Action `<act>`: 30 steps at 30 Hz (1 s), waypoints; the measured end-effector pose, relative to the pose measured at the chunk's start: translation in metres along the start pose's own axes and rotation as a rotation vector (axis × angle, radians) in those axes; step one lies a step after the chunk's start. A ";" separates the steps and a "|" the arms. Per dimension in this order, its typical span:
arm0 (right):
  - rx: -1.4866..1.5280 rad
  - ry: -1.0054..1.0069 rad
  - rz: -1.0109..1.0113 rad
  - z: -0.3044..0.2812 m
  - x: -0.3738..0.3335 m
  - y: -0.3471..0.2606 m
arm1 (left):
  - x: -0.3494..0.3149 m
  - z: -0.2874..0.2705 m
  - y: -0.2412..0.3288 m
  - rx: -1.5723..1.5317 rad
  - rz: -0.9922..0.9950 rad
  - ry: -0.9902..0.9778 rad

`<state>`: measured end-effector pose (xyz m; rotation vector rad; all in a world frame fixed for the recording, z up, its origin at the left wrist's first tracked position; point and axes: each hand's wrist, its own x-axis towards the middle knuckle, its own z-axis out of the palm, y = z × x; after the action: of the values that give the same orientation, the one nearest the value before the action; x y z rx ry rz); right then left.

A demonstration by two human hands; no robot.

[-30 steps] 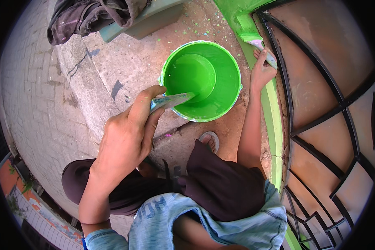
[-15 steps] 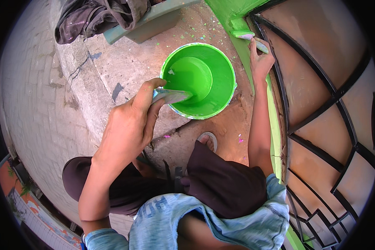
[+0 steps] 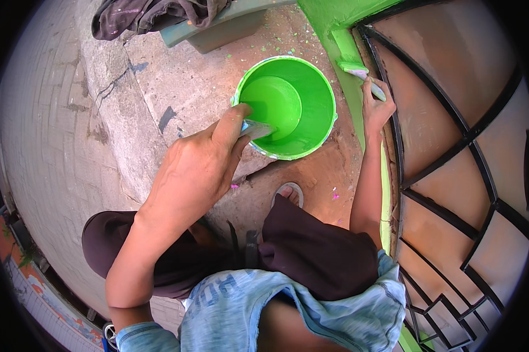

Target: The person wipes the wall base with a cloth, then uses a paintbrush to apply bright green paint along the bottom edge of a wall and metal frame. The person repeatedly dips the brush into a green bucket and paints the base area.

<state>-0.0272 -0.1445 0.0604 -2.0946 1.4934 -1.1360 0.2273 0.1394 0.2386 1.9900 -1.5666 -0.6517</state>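
Brush: your paintbrush lies out to the right, its green-coated bristles at the green wall, near the black grille.
Right grip: your right hand is closed on the handle, fingers pinched around it below the bristles.
Brush feel: expect it to be light, with a stiff handle and soft, bending bristles; wet paint would make the upper end slippery, so hold the handle and keep your fingers off the bristles.
Flat tool: your left hand pinches a thin flat tool between thumb and fingers, over the bucket's near-left rim; you cannot tell whether its tip touches the paint.
Tool feel: probably light and fairly rigid; hold the dry-looking end, since smears could make it slide.
Bucket: the green bucket stands upright between your hands, paint in its bottom; likely the heaviest thing here, best steadied by its rim.
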 end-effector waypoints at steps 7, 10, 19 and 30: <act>-0.424 -0.186 0.009 -0.074 -0.001 -0.043 | -0.005 -0.001 -0.004 0.077 0.091 -0.034; -0.560 -0.252 -0.075 -0.066 0.030 -0.045 | -0.001 -0.001 -0.002 0.071 0.126 -0.021; 0.061 -0.105 -0.026 0.008 0.050 -0.038 | 0.005 0.003 -0.007 -0.023 0.112 0.050; -0.510 -0.358 -0.019 -0.075 0.030 -0.055 | 0.005 0.008 0.001 -0.059 0.084 0.016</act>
<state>-0.0447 -0.1369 0.1560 -2.4680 1.7035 -0.3624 0.2228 0.1335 0.2329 1.8713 -1.5947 -0.6396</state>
